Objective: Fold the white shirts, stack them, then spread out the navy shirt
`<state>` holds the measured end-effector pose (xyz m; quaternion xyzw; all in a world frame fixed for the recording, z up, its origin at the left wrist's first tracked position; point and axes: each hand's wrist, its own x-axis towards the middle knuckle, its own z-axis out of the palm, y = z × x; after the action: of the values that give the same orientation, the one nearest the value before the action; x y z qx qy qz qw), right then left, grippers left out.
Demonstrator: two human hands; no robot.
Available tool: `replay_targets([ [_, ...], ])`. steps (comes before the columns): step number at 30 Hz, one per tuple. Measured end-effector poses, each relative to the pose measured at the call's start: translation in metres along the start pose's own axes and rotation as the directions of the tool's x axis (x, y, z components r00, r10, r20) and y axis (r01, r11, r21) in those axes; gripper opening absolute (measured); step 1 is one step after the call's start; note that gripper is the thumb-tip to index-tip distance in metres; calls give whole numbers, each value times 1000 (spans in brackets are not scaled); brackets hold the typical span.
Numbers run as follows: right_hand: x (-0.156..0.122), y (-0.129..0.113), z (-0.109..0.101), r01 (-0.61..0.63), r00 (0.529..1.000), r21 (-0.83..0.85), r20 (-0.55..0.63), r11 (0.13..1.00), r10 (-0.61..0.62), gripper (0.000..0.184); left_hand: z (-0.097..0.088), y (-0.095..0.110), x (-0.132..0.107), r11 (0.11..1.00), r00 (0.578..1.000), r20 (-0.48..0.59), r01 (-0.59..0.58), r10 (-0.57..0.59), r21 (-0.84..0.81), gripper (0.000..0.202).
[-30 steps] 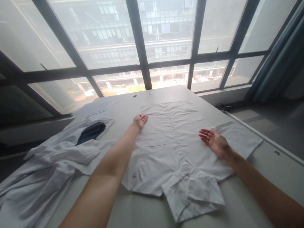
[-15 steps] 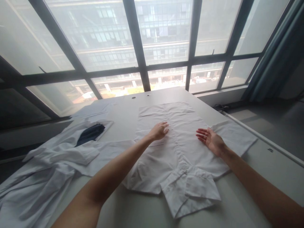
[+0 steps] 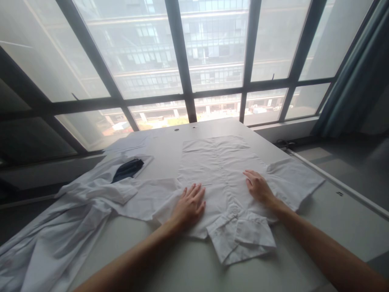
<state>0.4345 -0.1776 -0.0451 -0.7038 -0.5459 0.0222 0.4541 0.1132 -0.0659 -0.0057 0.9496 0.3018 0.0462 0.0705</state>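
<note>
A white short-sleeved shirt point(image 3: 212, 174) lies spread front up on the table, its collar point(image 3: 240, 237) toward me and its hem toward the window. My left hand point(image 3: 190, 205) rests flat on the shirt's left chest area, fingers spread and holding nothing. On the other side of the button line, my right hand point(image 3: 258, 186) touches the fabric with its fingers stretched out. One sleeve point(image 3: 298, 178) reaches out to the right, the other to the left. Light wrinkles run along the button line.
More white garments point(image 3: 75, 227) lie heaped at the left, with a folded dark blue cloth point(image 3: 128, 169) among them. The white table point(image 3: 164, 150) reaches toward large windows. A blue-grey curtain point(image 3: 343, 97) hangs at the right, and cables point(image 3: 284, 142) lie beyond the table's right edge.
My left hand has moved from the button line toward me and left, down flat onto the shirt. My right hand has turned palm down and shifted slightly left onto the fabric.
</note>
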Motion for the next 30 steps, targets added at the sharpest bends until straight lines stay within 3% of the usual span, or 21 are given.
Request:
replay_targets([
  [5, -10, -1, 1, 24, 983, -258, 181, 966, 24, 44, -1, 4, -5, 1000, 1000, 30, -7, 6, 18, 62],
  [8, -26, -2, -4, 64, 974, -295, 227, 953, 5, 45, 2, 13, -22, 1000, 999, 41, 3, -3, 5, 64],
  [11, -45, -2, -10, 40, 975, -228, 222, 973, 11, 45, 4, 23, -43, 1000, 997, 74, 8, -6, -26, 66],
  [14, -44, -8, -19, -69, 984, 19, 167, 997, 65, 41, -7, 27, -45, 994, 991, 135, 20, -6, -103, 70],
  [16, -26, -18, -24, -149, 983, 271, 141, 951, 114, 36, -22, 26, -25, 983, 993, 116, 19, 2, -181, 70],
  [18, 4, -32, -25, -245, 968, 485, 170, 839, 184, 31, -39, 23, 13, 966, 1000, 0, -14, 15, -257, 64],
  [21, 55, -52, -9, -432, 901, 720, 328, 543, 283, 25, -51, 15, 85, 941, 985, -175, -44, -16, -335, 52],
  [25, 108, -62, 36, -554, 822, 803, 486, 219, 297, 43, -35, -3, 165, 905, 980, -195, -45, -42, -423, 52],
  [27, 127, -56, 61, -560, 808, 822, 512, 108, 290, 48, -19, -15, 186, 909, 991, -134, -35, -23, -416, 58],
  [30, 152, -32, 86, -594, 771, 805, 571, -7, 283, 56, 3, -34, 200, 936, 998, -59, -15, -6, -352, 61],
])
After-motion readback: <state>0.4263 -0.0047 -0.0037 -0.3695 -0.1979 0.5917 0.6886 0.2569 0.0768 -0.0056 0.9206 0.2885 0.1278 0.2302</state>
